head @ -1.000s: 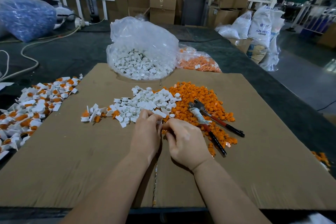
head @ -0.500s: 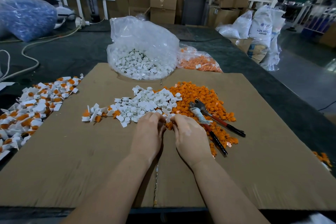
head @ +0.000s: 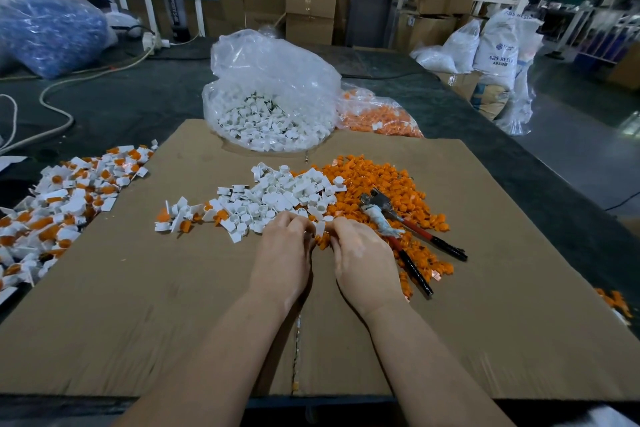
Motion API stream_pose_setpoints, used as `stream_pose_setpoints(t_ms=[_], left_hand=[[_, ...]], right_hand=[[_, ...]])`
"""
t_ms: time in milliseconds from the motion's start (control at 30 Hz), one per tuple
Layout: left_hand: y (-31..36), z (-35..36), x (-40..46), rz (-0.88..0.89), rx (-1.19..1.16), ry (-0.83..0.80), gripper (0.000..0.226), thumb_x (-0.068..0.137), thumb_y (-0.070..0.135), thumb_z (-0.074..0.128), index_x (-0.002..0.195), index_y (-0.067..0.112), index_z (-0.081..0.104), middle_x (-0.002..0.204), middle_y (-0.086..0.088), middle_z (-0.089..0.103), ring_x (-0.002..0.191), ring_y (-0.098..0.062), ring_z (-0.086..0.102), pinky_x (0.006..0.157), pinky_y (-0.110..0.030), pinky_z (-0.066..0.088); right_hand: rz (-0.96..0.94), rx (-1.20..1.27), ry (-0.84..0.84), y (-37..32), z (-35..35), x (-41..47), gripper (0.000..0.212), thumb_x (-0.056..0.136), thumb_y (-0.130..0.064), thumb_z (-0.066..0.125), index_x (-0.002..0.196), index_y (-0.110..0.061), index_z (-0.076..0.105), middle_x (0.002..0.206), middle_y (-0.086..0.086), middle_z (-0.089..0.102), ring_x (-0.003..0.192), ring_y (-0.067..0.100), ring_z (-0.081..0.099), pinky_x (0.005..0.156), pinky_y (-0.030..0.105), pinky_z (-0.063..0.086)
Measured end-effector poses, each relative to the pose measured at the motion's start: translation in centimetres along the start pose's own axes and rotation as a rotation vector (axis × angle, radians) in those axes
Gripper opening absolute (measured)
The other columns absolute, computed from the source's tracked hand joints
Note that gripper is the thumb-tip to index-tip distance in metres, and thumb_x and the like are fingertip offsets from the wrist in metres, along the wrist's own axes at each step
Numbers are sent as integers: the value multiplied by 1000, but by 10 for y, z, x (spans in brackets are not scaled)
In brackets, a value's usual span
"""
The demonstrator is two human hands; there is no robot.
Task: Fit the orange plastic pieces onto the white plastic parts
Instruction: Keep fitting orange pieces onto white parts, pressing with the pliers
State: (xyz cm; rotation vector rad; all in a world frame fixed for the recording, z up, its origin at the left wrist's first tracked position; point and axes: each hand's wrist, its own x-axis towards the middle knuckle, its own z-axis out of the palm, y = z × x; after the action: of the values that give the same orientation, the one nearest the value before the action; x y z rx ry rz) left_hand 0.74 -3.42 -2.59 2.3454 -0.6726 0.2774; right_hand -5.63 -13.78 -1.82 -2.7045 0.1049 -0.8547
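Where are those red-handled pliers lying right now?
In the head view, the pliers lie on the orange pieces, just right of the right hand, on the cardboard sheet.

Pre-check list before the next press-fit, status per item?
1. White part in the left hand: ok, pinched at the fingertips.
2. Orange piece in the right hand: cannot tell, fingers hide it.
3. Pieces aligned: cannot tell.
4. Loose white parts within reach: ok.
5. Orange pile within reach: ok.
6. Pliers off the hands: ok, lying beside the right hand.
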Motion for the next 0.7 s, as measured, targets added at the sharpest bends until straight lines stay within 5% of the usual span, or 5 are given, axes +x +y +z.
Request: stream_pose_setpoints(t_ms=[300, 567, 700], left_hand=[[3, -4, -2, 3, -41, 1, 9, 90, 16, 58, 97, 12, 61, 94, -4, 63, 92, -20, 53, 79, -30, 41], [2, -2, -3, 50, -53, 68, 31, 96, 17, 49, 126, 13, 56, 105, -7, 55, 100, -23, 47, 80, -20, 29], [4, -5, -4, 45, -90, 79, 30, 95, 17, 52, 123, 10, 60, 96, 0, 44, 95, -20, 50, 77, -18, 33]], right_hand=[[14, 3, -20, 1, 1, 0, 13, 82, 4, 61, 91, -6, 62, 85, 8, 67, 82, 25, 62, 61, 37, 53], [6, 3, -14, 1, 1, 0, 15, 81, 4, 62, 92, -6, 61, 85, 7, 66, 81, 24, 62, 61, 36, 53], [8, -2, -21, 1, 2, 0, 15, 81, 4, 61, 91, -7, 61, 84, 7, 66, 81, 25, 62, 61, 37, 53]])
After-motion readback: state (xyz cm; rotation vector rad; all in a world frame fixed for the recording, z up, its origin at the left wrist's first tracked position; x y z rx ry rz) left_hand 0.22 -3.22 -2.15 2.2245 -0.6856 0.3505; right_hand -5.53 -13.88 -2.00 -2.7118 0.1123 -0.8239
